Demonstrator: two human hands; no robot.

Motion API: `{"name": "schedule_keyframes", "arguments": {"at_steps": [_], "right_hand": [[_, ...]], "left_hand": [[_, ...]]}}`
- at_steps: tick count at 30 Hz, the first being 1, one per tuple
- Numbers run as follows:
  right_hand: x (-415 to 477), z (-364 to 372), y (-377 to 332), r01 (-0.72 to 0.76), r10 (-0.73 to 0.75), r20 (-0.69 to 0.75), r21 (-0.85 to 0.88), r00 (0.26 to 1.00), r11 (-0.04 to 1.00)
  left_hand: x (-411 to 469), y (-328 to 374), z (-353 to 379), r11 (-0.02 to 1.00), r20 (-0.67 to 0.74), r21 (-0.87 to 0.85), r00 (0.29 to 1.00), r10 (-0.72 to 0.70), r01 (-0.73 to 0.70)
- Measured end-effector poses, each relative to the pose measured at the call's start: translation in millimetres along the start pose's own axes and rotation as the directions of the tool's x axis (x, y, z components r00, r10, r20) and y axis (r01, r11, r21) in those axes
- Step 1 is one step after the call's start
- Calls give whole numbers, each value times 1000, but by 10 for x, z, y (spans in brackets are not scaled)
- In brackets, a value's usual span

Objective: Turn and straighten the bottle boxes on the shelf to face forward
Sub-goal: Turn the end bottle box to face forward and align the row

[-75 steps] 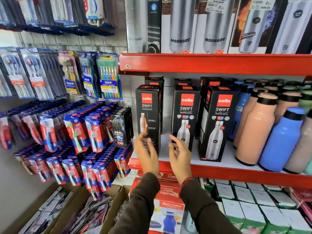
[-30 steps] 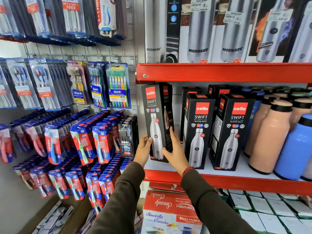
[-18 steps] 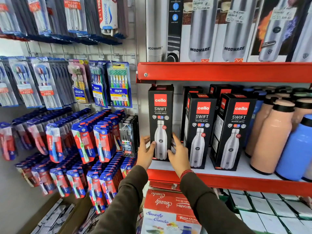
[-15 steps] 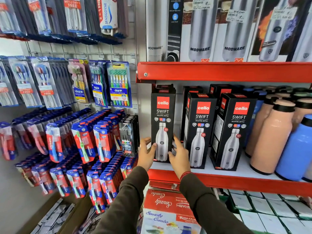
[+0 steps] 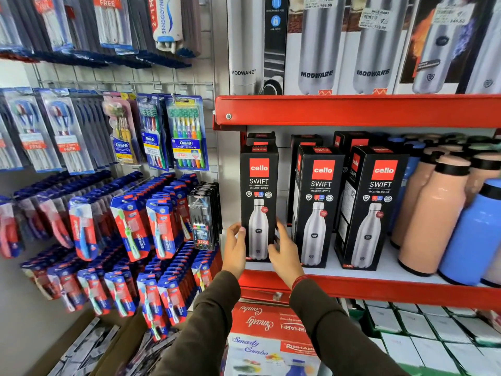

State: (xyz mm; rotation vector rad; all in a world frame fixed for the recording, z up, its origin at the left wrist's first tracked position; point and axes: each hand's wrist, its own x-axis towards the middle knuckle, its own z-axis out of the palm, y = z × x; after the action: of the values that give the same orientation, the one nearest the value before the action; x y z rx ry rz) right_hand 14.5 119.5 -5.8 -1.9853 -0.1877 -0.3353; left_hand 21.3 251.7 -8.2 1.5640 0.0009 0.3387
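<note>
Progress: leftmost bottle box (image 5: 259, 202) stands upright at left end of shelf (image 5: 379, 287), printed front facing out — looks turned and nearly squared. Left hand (image 5: 235, 249) touches its lower left edge, right hand (image 5: 284, 251) its lower right edge; fingers loosely curled, bracketing box, not a firm clamp. Middle box (image 5: 318, 206) and right box (image 5: 371, 207) also show fronts but sit angled, side panels visible — likely remaining work. Boxes: tall, black, red logo patch, steel bottle picture. More boxes behind, orientation unclear.

Rear bottle boxes (image 5: 306, 139) sit mostly hidden behind the front row (labels unreadable); right-hand bottles (image 5: 477, 229) blurred.
</note>
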Motion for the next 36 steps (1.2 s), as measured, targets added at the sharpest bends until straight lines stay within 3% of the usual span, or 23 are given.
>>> {"name": "schedule_keyframes", "arguments": {"at_steps": [5, 11, 16, 24, 30, 36], "right_hand": [[-85, -19, -120, -61, 70, -27, 265, 997, 962], [-193, -29, -72, -75, 71, 23, 368, 997, 927], [-325, -60, -88, -61, 62, 9, 370, 998, 927], [-471, -50, -76, -30, 38, -18, 333, 999, 942], [-529, -69, -141, -2, 14, -33, 334, 999, 943], [-554, -117, -116, 11, -4, -24, 302, 1000, 953]], "left_hand": [[-74, 94, 21, 989, 31, -137, 998, -55, 59], [-210, 173, -35, 983, 36, -161, 996, -79, 84], [-327, 124, -79, 984, 31, -150, 996, -89, 92], [-504, 103, -112, 991, -94, -131, 995, -23, 11], [-555, 115, -105, 1000, -141, 9, 990, 0, 2], [-657, 182, -21, 998, -182, 17, 981, 62, -60]]}}
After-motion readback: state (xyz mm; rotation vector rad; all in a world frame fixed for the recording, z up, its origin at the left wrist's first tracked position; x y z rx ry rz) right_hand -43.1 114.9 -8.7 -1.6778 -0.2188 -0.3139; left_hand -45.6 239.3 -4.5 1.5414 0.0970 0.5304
